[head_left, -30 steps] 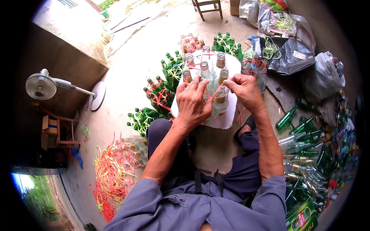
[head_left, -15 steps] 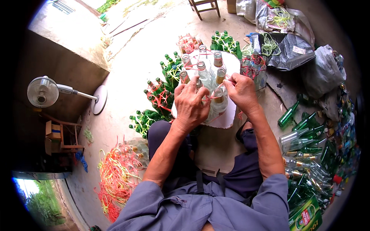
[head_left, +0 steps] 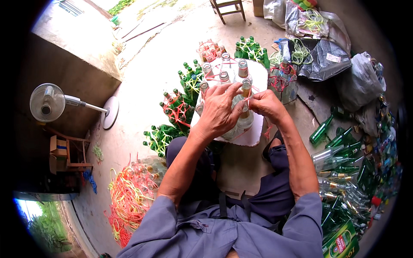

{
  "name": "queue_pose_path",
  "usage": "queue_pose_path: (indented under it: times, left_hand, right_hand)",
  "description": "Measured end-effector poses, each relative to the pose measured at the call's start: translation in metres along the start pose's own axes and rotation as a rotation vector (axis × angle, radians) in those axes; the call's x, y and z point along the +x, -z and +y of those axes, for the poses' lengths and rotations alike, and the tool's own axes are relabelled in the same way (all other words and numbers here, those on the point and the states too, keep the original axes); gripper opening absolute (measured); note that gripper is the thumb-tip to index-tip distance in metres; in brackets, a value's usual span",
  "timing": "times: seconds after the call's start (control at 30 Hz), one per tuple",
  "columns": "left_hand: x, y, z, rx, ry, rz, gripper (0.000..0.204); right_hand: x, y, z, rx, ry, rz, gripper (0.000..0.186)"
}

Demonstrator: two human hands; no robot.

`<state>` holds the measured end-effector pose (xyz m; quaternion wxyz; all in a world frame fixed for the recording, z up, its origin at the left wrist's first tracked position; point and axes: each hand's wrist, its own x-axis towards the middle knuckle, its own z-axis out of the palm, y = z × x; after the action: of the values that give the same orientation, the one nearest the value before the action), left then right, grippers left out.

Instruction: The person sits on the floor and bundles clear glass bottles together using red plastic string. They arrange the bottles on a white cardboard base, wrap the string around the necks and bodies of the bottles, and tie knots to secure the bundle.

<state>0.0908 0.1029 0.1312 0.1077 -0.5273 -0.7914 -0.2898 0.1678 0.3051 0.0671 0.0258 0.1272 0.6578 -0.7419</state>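
Clear glass bottles [head_left: 242, 71] stand upright in a close cluster on a white board [head_left: 257, 134] before me. Pink twine [head_left: 246, 99] runs among their necks. My right hand [head_left: 270, 105] is closed in a pinch on the twine beside the nearer right-hand bottles. Over the left side of the cluster my left hand [head_left: 218, 109] is bent, its thumb and forefinger reaching to the same twine by a bottle neck. Its other fingers are partly hidden, and it covers several bottles.
Tied bundles of green bottles [head_left: 175, 107] stand left of and behind the board. Loose bottles [head_left: 340, 161] lie heaped at right. A tangle of red and yellow twine [head_left: 124, 198] lies at lower left. A fan [head_left: 48, 103] stands at far left.
My left hand has shifted right and its forefinger has moved across toward the right-hand bottle. My right hand has come down slightly, and both hands are now closer together at the twine.
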Motion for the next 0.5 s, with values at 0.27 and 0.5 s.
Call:
queue_pose_path:
  times: [0.27,0.5]
  left_hand:
    - [0.006,-0.006,-0.003,-0.029,-0.007,-0.096,0.052]
    - [0.013,0.001,0.003,0.028,0.027,-0.035,0.045]
  right_hand:
    - [0.005,-0.013,0.001,0.033,-0.059,0.057,0.035]
    - [0.005,-0.009,0.001,-0.038,-0.031,0.055,0.030]
